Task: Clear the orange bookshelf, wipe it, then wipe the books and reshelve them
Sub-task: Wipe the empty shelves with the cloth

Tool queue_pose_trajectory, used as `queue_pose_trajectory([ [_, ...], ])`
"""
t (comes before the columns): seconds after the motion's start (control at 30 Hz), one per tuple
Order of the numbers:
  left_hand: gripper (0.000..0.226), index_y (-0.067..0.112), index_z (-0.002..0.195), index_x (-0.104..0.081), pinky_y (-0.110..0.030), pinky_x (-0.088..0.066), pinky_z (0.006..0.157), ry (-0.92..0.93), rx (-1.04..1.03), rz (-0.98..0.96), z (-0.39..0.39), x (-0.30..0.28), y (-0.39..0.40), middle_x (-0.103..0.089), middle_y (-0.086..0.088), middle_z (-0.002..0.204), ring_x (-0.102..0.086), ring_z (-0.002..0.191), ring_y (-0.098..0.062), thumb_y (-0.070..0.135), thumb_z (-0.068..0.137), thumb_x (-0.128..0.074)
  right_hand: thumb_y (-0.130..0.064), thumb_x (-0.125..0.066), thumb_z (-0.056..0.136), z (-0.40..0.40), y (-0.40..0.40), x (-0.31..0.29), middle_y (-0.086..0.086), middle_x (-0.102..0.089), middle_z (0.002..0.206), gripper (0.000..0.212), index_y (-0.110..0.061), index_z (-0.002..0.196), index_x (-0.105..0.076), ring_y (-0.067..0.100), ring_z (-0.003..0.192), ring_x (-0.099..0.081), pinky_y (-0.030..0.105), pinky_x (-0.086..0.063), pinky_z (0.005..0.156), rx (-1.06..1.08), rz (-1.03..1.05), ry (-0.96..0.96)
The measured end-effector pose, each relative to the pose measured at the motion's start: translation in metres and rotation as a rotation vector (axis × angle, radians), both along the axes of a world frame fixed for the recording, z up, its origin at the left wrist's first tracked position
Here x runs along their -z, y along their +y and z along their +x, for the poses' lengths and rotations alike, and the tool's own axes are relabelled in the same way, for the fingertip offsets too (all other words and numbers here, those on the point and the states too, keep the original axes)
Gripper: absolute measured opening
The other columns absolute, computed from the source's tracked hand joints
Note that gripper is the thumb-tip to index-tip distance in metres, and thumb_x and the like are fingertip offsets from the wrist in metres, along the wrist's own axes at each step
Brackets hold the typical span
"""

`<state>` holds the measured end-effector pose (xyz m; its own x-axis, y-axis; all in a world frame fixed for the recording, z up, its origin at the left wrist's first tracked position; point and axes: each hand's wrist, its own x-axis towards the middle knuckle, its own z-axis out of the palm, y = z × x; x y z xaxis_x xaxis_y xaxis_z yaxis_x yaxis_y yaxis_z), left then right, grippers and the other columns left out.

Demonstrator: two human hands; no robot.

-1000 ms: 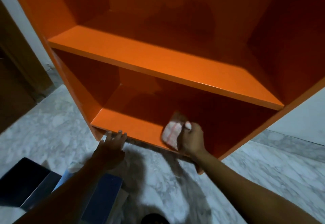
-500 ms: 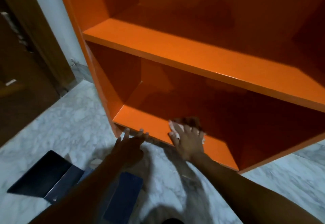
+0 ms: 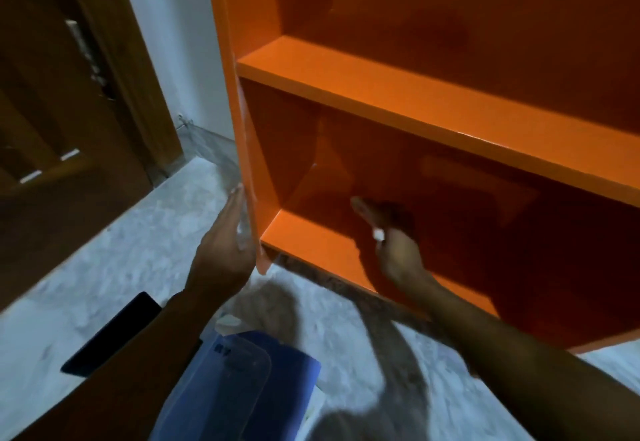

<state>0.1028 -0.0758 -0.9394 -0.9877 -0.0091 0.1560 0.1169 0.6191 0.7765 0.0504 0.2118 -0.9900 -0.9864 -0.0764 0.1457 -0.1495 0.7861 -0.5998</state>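
The orange bookshelf (image 3: pixel 398 101) stands empty on the marble floor, with two of its shelves in view. My left hand (image 3: pixel 225 250) lies flat, fingers straight, against the outside of its left side panel near the bottom. My right hand (image 3: pixel 398 257) reaches into the bottom compartment and holds a white cloth (image 3: pixel 378 234) against the bottom shelf; only a small corner of the cloth shows. A blue book (image 3: pixel 249 388) with a clear cover lies on the floor under my left arm. A dark book (image 3: pixel 114 333) lies to its left.
A dark wooden door (image 3: pixel 62 111) and its frame stand to the left of the shelf, with a strip of white wall (image 3: pixel 180 42) between them. Grey marble floor (image 3: pixel 104 267) spreads in front of the shelf.
My left hand moved from the bottom shelf's front edge to the outside of the left panel. My right hand slid deeper into the bottom compartment with the cloth. The view shifted left.
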Motion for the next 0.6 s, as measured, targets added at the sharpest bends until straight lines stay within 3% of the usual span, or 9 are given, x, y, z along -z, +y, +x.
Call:
queue_pose_trajectory([
  [0.07, 0.081, 0.038, 0.158, 0.000, -0.063, -0.046, 0.103, 0.021, 0.032, 0.000, -0.004, -0.005, 0.001, -0.039, -0.011, 0.157, -0.050, 0.130, -0.045, 0.047, 0.092, -0.046, -0.025, -0.030, 0.093, -0.025, 0.020, 0.016, 0.003, -0.031, 0.160, 0.061, -0.042, 0.151, -0.027, 0.033, 0.143, -0.034, 0.048, -0.028, 0.117, -0.003, 0.275, -0.087],
  [0.1, 0.081, 0.042, 0.157, 0.004, -0.061, -0.042, 0.108, 0.036, 0.041, 0.006, -0.007, -0.006, 0.002, -0.034, -0.007, 0.161, -0.044, 0.138, -0.039, 0.034, 0.097, -0.049, -0.020, -0.032, 0.096, -0.030, 0.022, 0.026, -0.001, -0.017, 0.165, 0.063, -0.043, 0.153, -0.019, 0.035, 0.149, -0.021, 0.049, -0.017, 0.121, -0.002, 0.391, -0.193],
  [0.17, 0.083, 0.040, 0.157, 0.008, -0.035, -0.032, 0.119, 0.079, 0.020, 0.012, -0.011, -0.007, 0.005, -0.018, 0.002, 0.167, -0.026, 0.150, -0.019, 0.016, 0.101, -0.048, -0.025, -0.031, 0.099, -0.028, 0.010, 0.040, -0.005, 0.002, 0.165, 0.065, -0.049, 0.153, -0.003, 0.039, 0.151, -0.004, 0.056, -0.006, 0.121, 0.025, 0.450, -0.311],
  [0.23, 0.081, 0.032, 0.159, 0.006, 0.004, -0.026, 0.099, 0.109, -0.012, -0.015, -0.012, -0.011, 0.010, -0.006, 0.007, 0.168, -0.013, 0.146, 0.000, 0.012, 0.101, -0.048, -0.033, -0.026, 0.100, -0.012, -0.019, 0.035, 0.006, -0.021, 0.164, 0.058, -0.051, 0.152, -0.006, 0.040, 0.144, -0.029, 0.051, -0.027, 0.115, 0.021, 0.378, -0.289],
  [0.27, 0.081, 0.030, 0.160, 0.005, 0.010, -0.027, 0.083, 0.107, -0.013, -0.019, -0.011, -0.014, 0.012, -0.003, 0.006, 0.169, -0.012, 0.141, 0.005, 0.012, 0.100, -0.047, -0.038, -0.025, 0.100, -0.004, -0.035, 0.033, 0.007, -0.030, 0.160, 0.056, -0.052, 0.152, -0.010, 0.039, 0.137, -0.039, 0.049, -0.032, 0.109, -0.009, 0.416, -0.263],
  [0.33, 0.081, 0.027, 0.160, 0.004, 0.007, -0.025, 0.073, 0.098, -0.003, -0.028, -0.010, -0.018, 0.014, 0.000, 0.005, 0.169, -0.011, 0.138, 0.004, 0.012, 0.097, -0.044, -0.051, -0.021, 0.091, 0.017, -0.068, 0.025, 0.002, -0.019, 0.164, 0.060, -0.053, 0.150, -0.009, 0.039, 0.142, -0.026, 0.053, -0.023, 0.109, -0.160, 0.484, -0.199],
  [0.4, 0.080, 0.026, 0.160, 0.003, 0.004, -0.023, 0.077, 0.090, -0.001, -0.041, -0.010, -0.020, 0.013, 0.000, 0.005, 0.169, -0.010, 0.143, 0.000, 0.009, 0.097, -0.044, -0.048, -0.035, 0.089, 0.037, -0.098, 0.024, -0.002, -0.013, 0.166, 0.063, -0.050, 0.150, -0.019, 0.036, 0.148, -0.013, 0.052, -0.017, 0.111, -0.341, 0.488, -0.138],
  [0.5, 0.076, 0.025, 0.161, -0.002, -0.012, -0.027, 0.103, 0.110, 0.020, -0.069, -0.009, -0.021, 0.007, -0.003, 0.006, 0.168, -0.010, 0.153, -0.013, 0.013, 0.095, -0.038, -0.045, -0.038, 0.083, 0.053, -0.113, 0.017, -0.005, -0.053, 0.141, 0.054, -0.033, 0.130, -0.062, 0.021, 0.129, -0.042, 0.038, -0.032, 0.104, -0.494, 0.203, -0.103],
  [0.6, 0.076, 0.028, 0.161, -0.005, -0.038, -0.031, 0.116, 0.072, 0.068, -0.044, -0.011, -0.022, -0.005, -0.007, 0.009, 0.167, -0.011, 0.154, -0.020, 0.016, 0.093, -0.039, -0.045, -0.048, 0.093, 0.048, -0.109, 0.001, -0.008, -0.065, 0.115, 0.035, -0.028, 0.114, -0.071, 0.013, 0.111, -0.054, 0.032, -0.039, 0.098, -0.423, 0.008, 0.070],
])
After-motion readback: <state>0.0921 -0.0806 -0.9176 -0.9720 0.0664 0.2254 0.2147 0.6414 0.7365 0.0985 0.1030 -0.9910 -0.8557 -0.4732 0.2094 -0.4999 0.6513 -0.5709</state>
